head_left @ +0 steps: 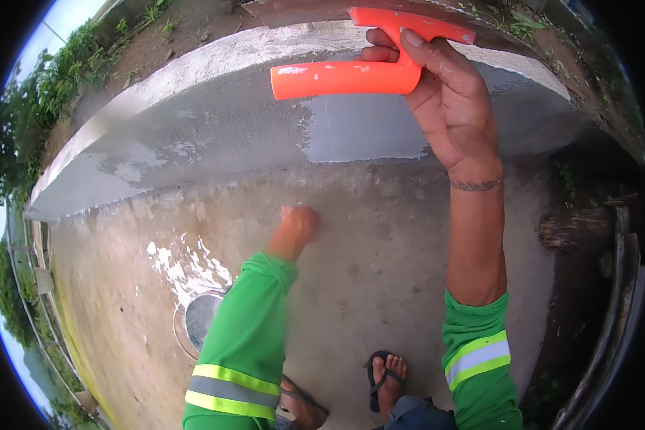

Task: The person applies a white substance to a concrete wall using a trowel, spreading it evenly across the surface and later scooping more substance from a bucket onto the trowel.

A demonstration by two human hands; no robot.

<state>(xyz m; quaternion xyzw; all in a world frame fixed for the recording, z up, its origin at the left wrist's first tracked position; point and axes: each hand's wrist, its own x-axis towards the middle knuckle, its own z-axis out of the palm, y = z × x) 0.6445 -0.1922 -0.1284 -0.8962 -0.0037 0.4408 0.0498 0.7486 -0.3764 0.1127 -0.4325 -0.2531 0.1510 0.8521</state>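
My right hand (444, 86) is raised at the low wall, its fingers and thumb closed round the neck of a trowel (347, 77) with a bright orange handle. White smears mark the orange handle, and the blade behind it is hard to make out. Lower and to the left, my left hand (301, 221) hangs over the concrete floor, blurred, its fingers not clear. Behind the trowel stands the wall (229, 136), with a smoother, lighter grey patch (365, 129) below the handle.
A round bucket (202, 315) stands partly behind my left sleeve, with white splashes (186, 265) on the concrete floor (380, 265) beside it. My sandalled feet (388, 378) are near the lower edge. At the right lie a log (580, 228) and dark ground; plants (72, 64) grow beyond the wall.
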